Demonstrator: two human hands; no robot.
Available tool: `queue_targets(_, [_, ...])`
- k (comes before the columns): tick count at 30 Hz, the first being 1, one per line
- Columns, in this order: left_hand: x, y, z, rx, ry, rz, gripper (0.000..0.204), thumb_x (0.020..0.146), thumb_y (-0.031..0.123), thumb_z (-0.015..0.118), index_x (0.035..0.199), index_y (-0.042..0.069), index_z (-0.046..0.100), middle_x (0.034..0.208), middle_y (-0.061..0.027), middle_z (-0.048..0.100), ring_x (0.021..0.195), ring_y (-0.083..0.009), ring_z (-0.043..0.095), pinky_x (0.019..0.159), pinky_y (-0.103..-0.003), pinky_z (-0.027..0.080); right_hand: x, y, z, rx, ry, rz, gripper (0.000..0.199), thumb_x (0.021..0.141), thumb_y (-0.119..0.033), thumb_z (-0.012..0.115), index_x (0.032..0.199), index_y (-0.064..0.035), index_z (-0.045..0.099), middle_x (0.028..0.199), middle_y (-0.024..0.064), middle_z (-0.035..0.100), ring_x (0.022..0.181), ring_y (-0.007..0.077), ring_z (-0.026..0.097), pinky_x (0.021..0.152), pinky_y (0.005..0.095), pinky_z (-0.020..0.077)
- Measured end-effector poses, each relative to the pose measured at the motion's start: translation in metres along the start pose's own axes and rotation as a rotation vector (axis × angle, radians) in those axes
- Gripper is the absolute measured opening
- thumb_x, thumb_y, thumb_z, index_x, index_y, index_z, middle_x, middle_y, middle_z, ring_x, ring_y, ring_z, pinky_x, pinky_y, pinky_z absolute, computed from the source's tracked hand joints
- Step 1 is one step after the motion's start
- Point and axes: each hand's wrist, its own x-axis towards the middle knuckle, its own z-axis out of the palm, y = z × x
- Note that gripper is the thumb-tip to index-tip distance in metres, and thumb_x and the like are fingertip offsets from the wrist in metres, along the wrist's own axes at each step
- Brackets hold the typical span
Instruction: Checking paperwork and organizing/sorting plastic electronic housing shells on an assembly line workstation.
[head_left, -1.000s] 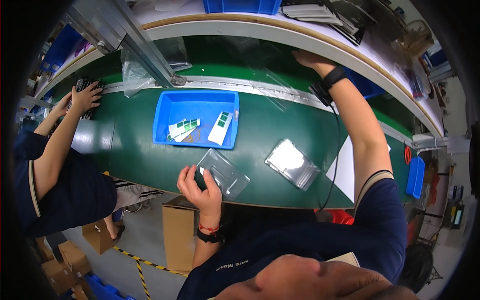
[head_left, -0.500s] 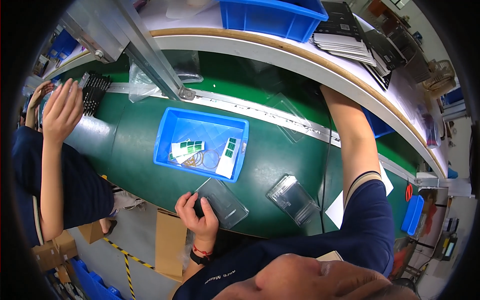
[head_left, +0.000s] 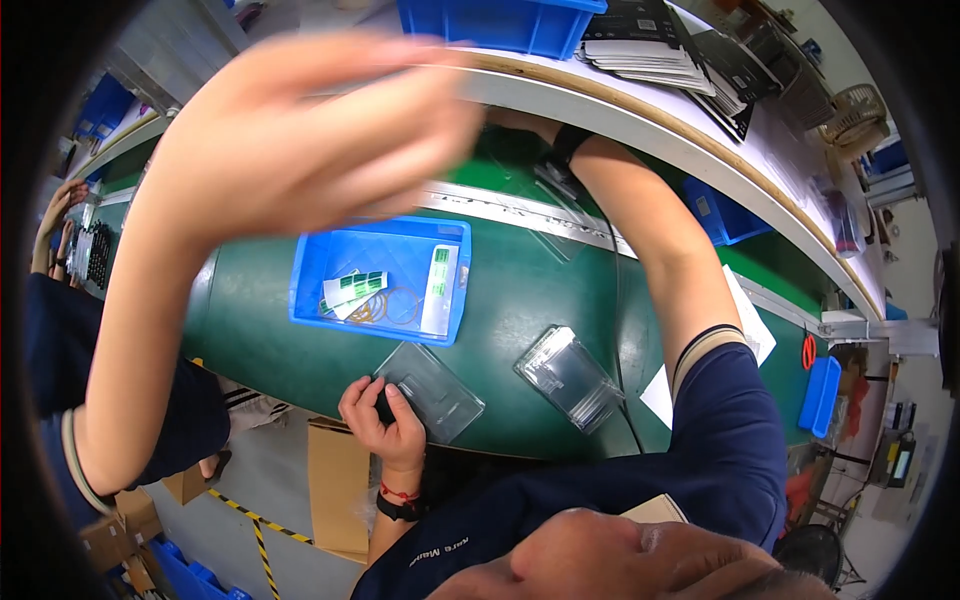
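- One large, blurred left hand (head_left: 310, 130), fingers loosely spread and holding nothing, now fills the upper left over the blue tray (head_left: 310, 300); it was not there half a second ago.
- Co-worker's hand (head_left: 385, 420) still grips the clear case (head_left: 435, 390) at the near edge of the green table (head_left: 250, 330).
- Right hand is out of view.

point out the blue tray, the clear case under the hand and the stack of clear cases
blue tray (head_left: 312, 300): head view, on its left wall
clear case (head_left: 440, 395): head view, on its flat middle
stack of clear cases (head_left: 572, 378): head view, on the top case
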Motion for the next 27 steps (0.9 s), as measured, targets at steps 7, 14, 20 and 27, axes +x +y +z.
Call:
queue_targets(7, [-0.006, -0.007, 0.001, -0.019, 0.0, 0.009, 0.014, 0.082, 0.002, 0.061, 0.095, -0.002, 0.061, 0.1, -0.0161, 0.058, 0.094, -0.0307, 0.053, 0.084, -0.041, 0.042, -0.02, 0.001, -0.022, 0.082, -0.105, -0.006, 0.056, 0.075, -0.042, 0.064, 0.113, -0.0021, 0.055, 0.115, 0.021, 0.059, 0.105, 0.0303, 0.057, 0.095, 0.0372, 0.0424])
queue_targets(14, [-0.002, -0.006, 0.003, -0.022, 0.008, 0.04, 0.009, 0.081, 0.002, 0.061, 0.09, -0.001, 0.062, 0.098, -0.0141, 0.059, 0.093, -0.0307, 0.054, 0.082, -0.041, 0.043, -0.029, 0.032, -0.051, 0.14, -0.223, 0.007, 0.057, 0.074, -0.042, 0.065, 0.113, -0.0017, 0.055, 0.115, 0.0211, 0.059, 0.104, 0.03, 0.057, 0.094, 0.0365, 0.0428])
queue_targets(20, [-0.003, -0.007, 0.003, -0.019, 0.033, 0.058, 0.009, 0.08, 0.002, 0.061, 0.089, -0.001, 0.062, 0.096, -0.0139, 0.06, 0.091, -0.0306, 0.055, 0.082, -0.041, 0.043, -0.07, 0.009, -0.073, 0.186, -0.318, 0.023, 0.058, 0.073, -0.043, 0.065, 0.113, -0.0013, 0.054, 0.115, 0.0212, 0.059, 0.104, 0.0298, 0.057, 0.093, 0.036, 0.0431])
queue_targets(27, [-0.004, -0.009, 0.005, -0.013, 0.06, 0.093, 0.01, 0.079, 0.001, 0.061, 0.089, -0.001, 0.062, 0.094, -0.0135, 0.059, 0.09, -0.0307, 0.055, 0.081, -0.041, 0.043, -0.149, -0.015, -0.091, 0.333, 0.009, -0.22, 0.084, 0.059, -0.023, 0.074, 0.131, 0.0028, 0.04, 0.114, 0.0251, 0.052, 0.107, 0.0372, 0.052, 0.094, 0.0381, 0.0429])
